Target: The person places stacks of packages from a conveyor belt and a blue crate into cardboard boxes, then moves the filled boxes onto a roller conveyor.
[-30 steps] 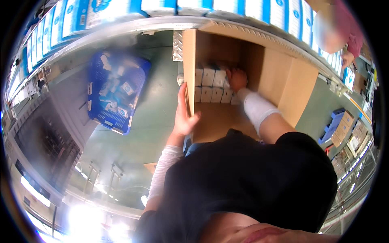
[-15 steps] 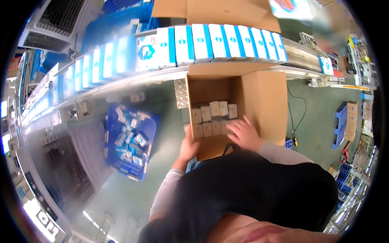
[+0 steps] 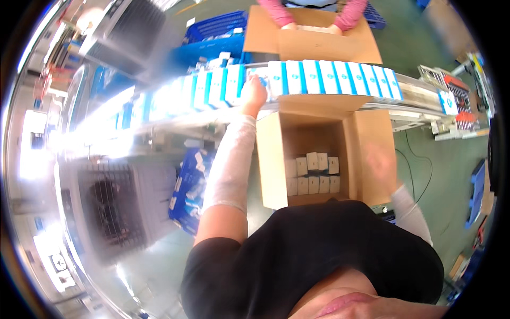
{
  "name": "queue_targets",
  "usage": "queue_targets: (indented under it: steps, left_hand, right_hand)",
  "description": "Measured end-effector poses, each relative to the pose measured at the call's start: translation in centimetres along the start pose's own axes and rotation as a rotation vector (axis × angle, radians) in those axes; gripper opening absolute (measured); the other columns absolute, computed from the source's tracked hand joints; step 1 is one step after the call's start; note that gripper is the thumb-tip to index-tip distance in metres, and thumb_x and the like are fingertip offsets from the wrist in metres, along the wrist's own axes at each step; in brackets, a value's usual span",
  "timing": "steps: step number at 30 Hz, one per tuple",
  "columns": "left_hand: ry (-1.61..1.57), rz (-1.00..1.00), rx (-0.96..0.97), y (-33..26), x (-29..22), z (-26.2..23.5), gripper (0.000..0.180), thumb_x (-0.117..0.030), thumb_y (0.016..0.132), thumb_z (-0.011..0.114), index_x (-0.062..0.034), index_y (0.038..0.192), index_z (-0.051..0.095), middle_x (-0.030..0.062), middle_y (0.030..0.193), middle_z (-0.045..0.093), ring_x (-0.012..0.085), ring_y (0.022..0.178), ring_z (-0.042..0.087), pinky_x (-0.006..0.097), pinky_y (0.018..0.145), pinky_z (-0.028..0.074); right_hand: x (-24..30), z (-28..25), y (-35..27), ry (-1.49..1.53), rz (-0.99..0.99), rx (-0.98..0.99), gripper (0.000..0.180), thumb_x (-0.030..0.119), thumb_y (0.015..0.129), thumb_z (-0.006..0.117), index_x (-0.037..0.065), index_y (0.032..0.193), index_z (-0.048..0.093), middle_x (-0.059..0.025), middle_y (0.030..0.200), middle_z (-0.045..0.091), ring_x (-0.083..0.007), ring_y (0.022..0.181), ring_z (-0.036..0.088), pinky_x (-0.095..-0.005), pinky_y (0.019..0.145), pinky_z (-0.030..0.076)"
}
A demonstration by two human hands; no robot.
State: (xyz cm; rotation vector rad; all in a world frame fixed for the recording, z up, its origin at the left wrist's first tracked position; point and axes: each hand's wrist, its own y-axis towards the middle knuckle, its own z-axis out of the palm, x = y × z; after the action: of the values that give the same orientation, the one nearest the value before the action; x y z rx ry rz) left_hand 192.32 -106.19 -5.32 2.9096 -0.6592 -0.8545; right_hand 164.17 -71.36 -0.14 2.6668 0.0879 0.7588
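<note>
My left hand (image 3: 254, 91) reaches out to the row of upright white-and-blue boxes on the conveyor. Its fingers are bent together at the near edge of one box (image 3: 262, 78) whose printed broad face shows; the fingertips are partly hidden. In front of me stands an open cardboard carton (image 3: 272, 165), flaps spread. Several small white boxes (image 3: 313, 184) stand inside it in two rows, near its lower part. Smeared by motion, my right hand (image 3: 380, 162) is over the carton's right flap (image 3: 372, 125); its fingers cannot be made out.
Across the conveyor (image 3: 417, 94), another person's pink-sleeved arms (image 3: 350, 15) reach into a second cardboard carton (image 3: 313, 47). Blue baskets (image 3: 183, 186) of loose boxes stand left of my carton and beyond the conveyor. A grey slatted unit (image 3: 125, 40) is at the far left. Cables (image 3: 425, 165) lie on the floor.
My left hand has left the carton's left side and gone forward to the box row. My right hand has come out of the carton to the right. The other person's arms have come into view.
</note>
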Motion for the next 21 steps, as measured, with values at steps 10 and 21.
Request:
queue_targets:
  steps: [10,21]
  left_hand:
    - [0.071,-0.09,0.443,4.7,-1.6,-6.1,0.06,-0.02,0.065,0.076,-0.0005,0.118,0.055,0.0151,0.09,0.067,0.0287,0.082,0.066,0.036,0.07,0.051]
    - [0.514,0.258,0.73,6.9,-21.7,5.7,0.059,-0.042,0.076,0.062,0.0145,0.096,0.061,0.0322,0.097,0.061,0.0416,0.094,0.06,0.044,0.083,0.049]
  right_hand:
    - [-30.6,-6.8,8.8,-0.051,0.633,-0.328,0.068,0.044,0.087,0.06,0.002,0.136,0.039,-0.0234,0.129,0.05,-0.0326,0.116,0.051,-0.037,0.098,0.039]
    - [-24.7,-1.1,13.3,0.356,0.525,-0.045,0.056,0.04,0.087,0.06,-0.001,0.121,0.045,-0.0206,0.113,0.059,-0.0309,0.103,0.058,-0.0367,0.088,0.043]
